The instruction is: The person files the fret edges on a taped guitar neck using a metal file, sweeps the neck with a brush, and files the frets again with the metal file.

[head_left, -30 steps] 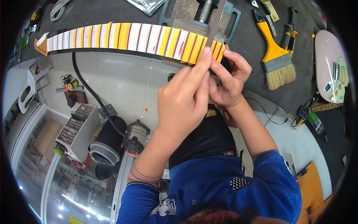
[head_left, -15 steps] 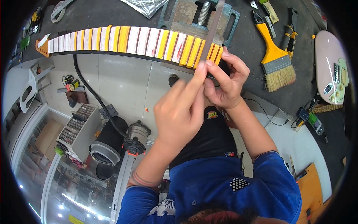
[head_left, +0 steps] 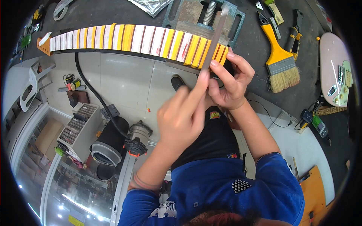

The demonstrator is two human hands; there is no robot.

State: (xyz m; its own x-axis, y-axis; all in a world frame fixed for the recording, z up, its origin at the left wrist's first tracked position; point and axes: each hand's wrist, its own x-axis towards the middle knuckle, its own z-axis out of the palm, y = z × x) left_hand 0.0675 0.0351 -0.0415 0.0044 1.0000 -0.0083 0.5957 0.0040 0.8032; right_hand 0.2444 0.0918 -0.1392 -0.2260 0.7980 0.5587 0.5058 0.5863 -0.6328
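Note:
A guitar neck [head_left: 147,40], its fingerboard covered in white and yellow tape strips between the frets, lies across the top of the view, headstock at the left. My left hand [head_left: 181,111], partly blurred, is closed around the lower end of a thin flat metal file [head_left: 215,39]. The file lies across the taped board near its right end, and its far tip reaches over the vise. At that right end my right hand [head_left: 230,81] grips the neck, with one fingertip close beside the file. Its remaining fingers are bent.
Behind the neck stands a metal vise [head_left: 190,15]. To the right lie a wide brush [head_left: 283,73], a yellow-and-black tool [head_left: 293,37] and a pale guitar body [head_left: 333,71]. A cylindrical vacuum [head_left: 137,137] with a black hose [head_left: 90,84] stands below left.
My left hand has drawn the file down towards my body, and its far tip now shows over the vise. My right hand has stayed at the neck's end.

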